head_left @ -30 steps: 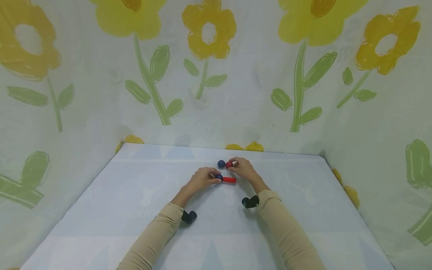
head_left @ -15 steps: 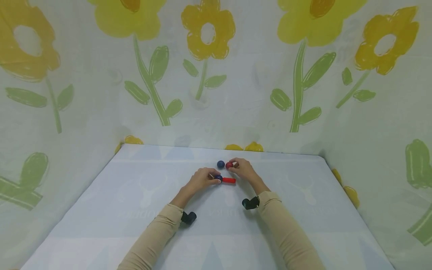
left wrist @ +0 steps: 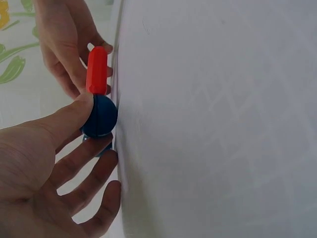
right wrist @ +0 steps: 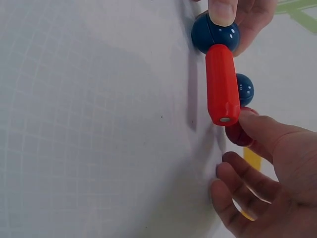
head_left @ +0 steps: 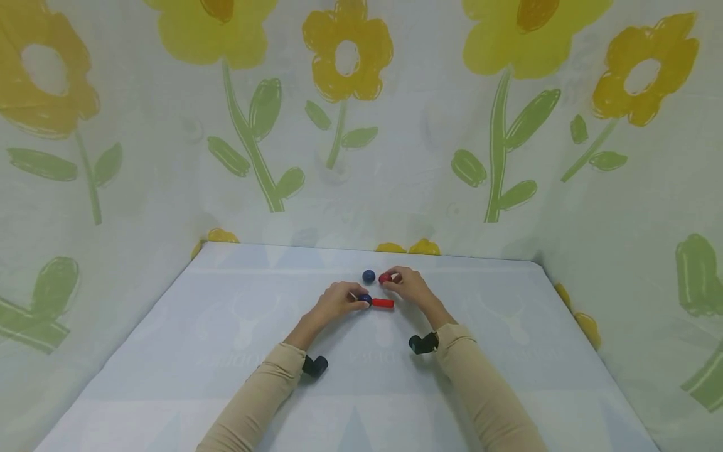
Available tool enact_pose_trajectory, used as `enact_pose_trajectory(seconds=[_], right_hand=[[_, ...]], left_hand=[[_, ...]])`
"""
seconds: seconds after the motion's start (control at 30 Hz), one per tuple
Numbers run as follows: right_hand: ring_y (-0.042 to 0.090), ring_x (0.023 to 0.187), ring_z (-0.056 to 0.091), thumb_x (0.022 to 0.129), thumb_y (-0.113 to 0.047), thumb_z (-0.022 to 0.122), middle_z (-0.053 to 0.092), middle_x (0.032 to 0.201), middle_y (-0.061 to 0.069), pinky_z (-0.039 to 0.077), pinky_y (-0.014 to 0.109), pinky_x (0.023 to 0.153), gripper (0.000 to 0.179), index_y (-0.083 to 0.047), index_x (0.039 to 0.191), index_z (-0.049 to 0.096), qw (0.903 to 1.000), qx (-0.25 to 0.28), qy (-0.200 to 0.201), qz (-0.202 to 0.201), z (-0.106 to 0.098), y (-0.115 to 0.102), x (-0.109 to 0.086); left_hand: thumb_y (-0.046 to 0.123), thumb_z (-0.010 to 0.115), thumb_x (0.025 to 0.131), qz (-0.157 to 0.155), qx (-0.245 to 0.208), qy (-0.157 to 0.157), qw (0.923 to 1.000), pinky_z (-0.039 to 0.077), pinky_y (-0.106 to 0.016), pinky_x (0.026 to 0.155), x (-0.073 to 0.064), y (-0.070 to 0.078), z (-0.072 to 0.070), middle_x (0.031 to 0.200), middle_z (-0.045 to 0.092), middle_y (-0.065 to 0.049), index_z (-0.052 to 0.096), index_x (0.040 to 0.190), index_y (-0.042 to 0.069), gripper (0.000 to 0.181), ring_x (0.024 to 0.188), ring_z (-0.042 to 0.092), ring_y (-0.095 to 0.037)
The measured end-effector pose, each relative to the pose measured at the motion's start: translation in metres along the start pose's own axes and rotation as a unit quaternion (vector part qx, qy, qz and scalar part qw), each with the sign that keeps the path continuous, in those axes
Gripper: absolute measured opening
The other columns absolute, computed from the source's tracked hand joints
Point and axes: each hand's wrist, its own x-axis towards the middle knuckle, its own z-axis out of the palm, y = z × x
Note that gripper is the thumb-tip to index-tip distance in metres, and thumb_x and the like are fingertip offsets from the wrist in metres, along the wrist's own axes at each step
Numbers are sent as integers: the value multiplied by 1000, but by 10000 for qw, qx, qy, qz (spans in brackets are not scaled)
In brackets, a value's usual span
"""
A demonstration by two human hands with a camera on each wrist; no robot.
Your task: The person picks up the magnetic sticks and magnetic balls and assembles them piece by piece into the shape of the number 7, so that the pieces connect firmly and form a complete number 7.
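My left hand (head_left: pixel 337 300) pinches a dark blue ball (left wrist: pixel 100 117) between thumb and fingers. A short red rod (head_left: pixel 383 303) sticks out from that ball, pointing right towards my other side. In the right wrist view the rod's free end shows a small metallic disc. My right hand (head_left: pixel 411 285) holds a red ball (head_left: pixel 385 279) between thumb and fingertips, just behind the rod. Left of the red ball, a small gap apart, a second dark blue ball (head_left: pixel 369 276) sits on the table, untouched by either hand. In the right wrist view the rod partly hides it.
A pale table (head_left: pixel 226 339) spreads under both arms. Behind it rises a cloth wall (head_left: pixel 395 138) printed with yellow flowers, and similar cloth stands at both sides. Black wrist cameras (head_left: pixel 314 366) hang under the beige sleeves.
My right hand has drawn the red ball slightly right, opening a gap from the far blue ball it was beside. The left hand keeps its grip, with hardly any movement.
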Motion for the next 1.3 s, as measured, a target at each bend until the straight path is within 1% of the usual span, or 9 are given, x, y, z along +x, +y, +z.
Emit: enact_pose_trajectory(seconds=[0.1,0.27,0.5,0.7,1.0,1.13,1.3], right_hand=[[23,100,59,92,-29,69,65,114,11,55,38,92,38,-16,126,62,10000,-43,20,-30,0,1,-1],[23,99,60,91,-29,70,66,112,11,55,37,90,37,-15,125,63,10000,-44,53,-66,-1,2,-5],[23,102,61,91,-31,70,67,113,10,55,37,91,39,-14,126,63,9997,-178,129,-80,0,8,-5],[23,102,61,91,-30,70,67,113,10,55,38,91,39,-13,125,63,9996,-152,200,-92,-2,9,-8],[24,103,61,92,-31,70,67,114,10,55,37,91,39,-12,125,63,9997,-201,149,35,-7,10,-14],[23,104,61,92,-31,69,67,114,10,55,38,92,39,-11,125,63,9996,-239,114,-6,-9,11,-17],[22,103,61,92,-30,69,68,113,9,55,37,91,39,-11,125,63,9995,-306,63,-90,-11,14,-20]], left_hand=[[28,75,87,-23,-13,8,10000,55,-32,86,0,0,0,109,73,-3,71,115,15,31,90,63,-14],[28,75,87,30,-16,-3,10000,55,-31,85,0,-1,0,110,73,-3,71,115,15,32,89,63,-14],[28,75,86,58,4,-16,10000,55,-31,85,-1,0,0,109,73,-3,71,116,14,33,88,63,-13],[28,75,86,100,18,-5,9999,55,-31,84,0,-1,-1,108,73,-3,71,116,14,33,88,64,-13],[28,75,86,77,40,-8,10000,55,-31,84,-1,-1,0,109,73,-3,71,116,15,32,89,63,-13],[28,75,86,86,26,-12,10000,55,-31,83,-1,-1,0,109,73,-3,71,115,14,32,89,63,-13],[28,76,86,108,33,36,9999,55,-30,83,-1,-2,1,108,73,-3,72,115,15,32,89,64,-13]])
